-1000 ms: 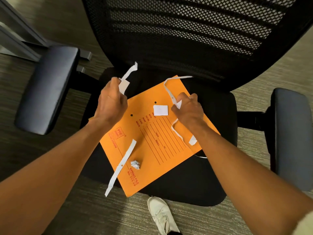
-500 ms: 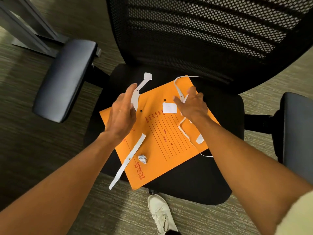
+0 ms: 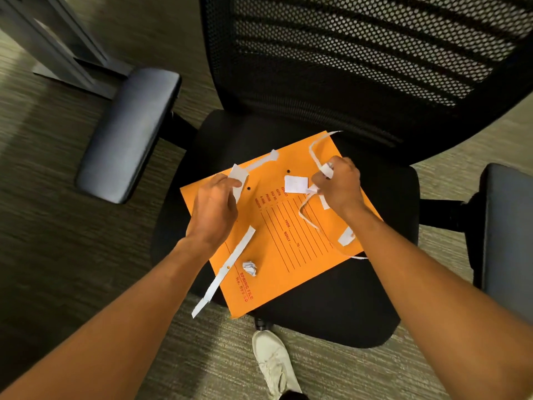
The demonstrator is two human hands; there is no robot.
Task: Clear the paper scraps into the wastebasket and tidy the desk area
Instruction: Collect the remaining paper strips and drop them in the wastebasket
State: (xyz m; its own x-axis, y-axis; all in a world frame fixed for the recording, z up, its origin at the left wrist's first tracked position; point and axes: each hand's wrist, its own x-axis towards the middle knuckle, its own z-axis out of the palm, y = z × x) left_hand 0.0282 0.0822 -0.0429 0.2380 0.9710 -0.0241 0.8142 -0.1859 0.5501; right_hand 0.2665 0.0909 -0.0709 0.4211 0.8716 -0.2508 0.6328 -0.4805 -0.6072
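An orange file folder (image 3: 291, 255) lies on the black seat of an office chair (image 3: 360, 307). My left hand (image 3: 213, 209) is shut on a white paper strip (image 3: 253, 166) at the folder's upper left. My right hand (image 3: 340, 186) is shut on a long thin curly paper strip (image 3: 313, 151) at the folder's upper right, and that strip trails down over the folder. Loose on the folder lie a small white square scrap (image 3: 295, 183), a crumpled paper ball (image 3: 249, 267) and a long flat strip (image 3: 227, 269) that hangs off the lower left edge. No wastebasket is in view.
The chair's mesh backrest (image 3: 360, 59) rises behind the seat, with padded armrests at left (image 3: 129, 131) and right (image 3: 507, 235). A grey metal desk leg (image 3: 57, 50) stands at the upper left on the carpet. A white shoe (image 3: 274, 365) shows below the seat.
My left hand has come down toward the folder with its strip. My right hand has curled shut around the curly strip, gathering it near the square scrap. The view has shifted left.
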